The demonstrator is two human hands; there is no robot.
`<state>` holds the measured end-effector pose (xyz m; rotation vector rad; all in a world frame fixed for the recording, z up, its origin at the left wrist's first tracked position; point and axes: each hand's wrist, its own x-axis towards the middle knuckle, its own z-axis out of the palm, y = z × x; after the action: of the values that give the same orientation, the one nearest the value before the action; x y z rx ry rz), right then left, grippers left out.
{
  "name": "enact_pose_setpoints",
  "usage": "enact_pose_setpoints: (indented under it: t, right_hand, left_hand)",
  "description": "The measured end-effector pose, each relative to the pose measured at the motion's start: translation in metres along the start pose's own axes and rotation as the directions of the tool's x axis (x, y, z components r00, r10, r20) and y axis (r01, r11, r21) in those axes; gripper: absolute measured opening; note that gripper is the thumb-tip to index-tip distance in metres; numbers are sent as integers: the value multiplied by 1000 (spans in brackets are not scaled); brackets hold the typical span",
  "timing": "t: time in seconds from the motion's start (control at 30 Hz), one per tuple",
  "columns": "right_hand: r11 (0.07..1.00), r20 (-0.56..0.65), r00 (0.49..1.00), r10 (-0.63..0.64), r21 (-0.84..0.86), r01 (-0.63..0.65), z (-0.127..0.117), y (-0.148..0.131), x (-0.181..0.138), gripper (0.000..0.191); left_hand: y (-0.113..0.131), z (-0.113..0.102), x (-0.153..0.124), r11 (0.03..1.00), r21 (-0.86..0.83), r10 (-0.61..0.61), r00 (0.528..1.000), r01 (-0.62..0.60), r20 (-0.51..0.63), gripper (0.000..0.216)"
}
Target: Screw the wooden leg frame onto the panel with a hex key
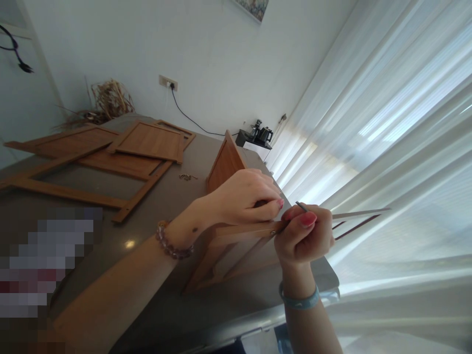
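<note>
My left hand (245,199) lies over the top of an upright wooden frame piece (236,253) on the grey table (177,196), fingers curled and gripping its upper rail. My right hand (304,233) is closed in a pinch on a thin metal hex key (301,207), its tip at a small fitting on the rail's end. A wooden panel (224,164) stands tilted just behind my left hand. Thin slats (359,216) of the piece stick out past the table's right edge.
Flat wooden panels and frame parts (110,157) lie across the far left of the table. A few small screws (186,176) sit near the middle. Dried straw (108,101) lies at the back. A kettle set (260,133) stands by the wall. White curtains (398,147) fill the right.
</note>
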<state>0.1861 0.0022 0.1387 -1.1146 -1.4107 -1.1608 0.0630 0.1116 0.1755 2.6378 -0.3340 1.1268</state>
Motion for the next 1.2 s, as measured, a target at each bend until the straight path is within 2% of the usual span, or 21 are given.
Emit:
enact_pose_setpoints:
  t: [0.1,0.27,0.43,0.53,0.73,0.87,0.97,1.07,1.2]
  right_hand:
    - [1000,10,1000,2,-3,-2,-1,0,0,24]
    - [1000,40,999,17,0,-17,-1,1,-2,24]
    - [999,34,999,5,-46,-4,-2,2,-2,23]
    - [1000,41,999,5,-25,-4,-2,0,0,24]
    - [998,78,995,62,-3,-62,-5,-4,3,26]
    - [995,104,990,98,10,-100,-7,-6,4,23]
    - [987,123,980,157,16,-160,-7,-7,2,24]
    - [986,85,983,161,32,-164,-3,-6,-3,24]
    - [995,-47,995,88,43,-86,3,-2,-10,23]
  left_hand:
    - [5,-12,1,999,-6,-34,991,35,130,36]
    - [4,-14,-1,998,3,-63,989,63,134,41]
    - [6,-20,0,989,-116,-63,975,89,215,48]
    - [9,-26,0,974,-193,-63,962,117,265,43]
    - [12,-34,-3,957,-236,-99,955,167,278,19]
    - [11,-33,-5,943,-264,-117,947,200,298,11]
    - [12,-32,-5,941,-273,-117,950,198,289,14]
    - [13,-30,-5,946,-264,-115,957,187,268,19]
    - [14,-30,-5,945,-260,-124,951,200,282,17]
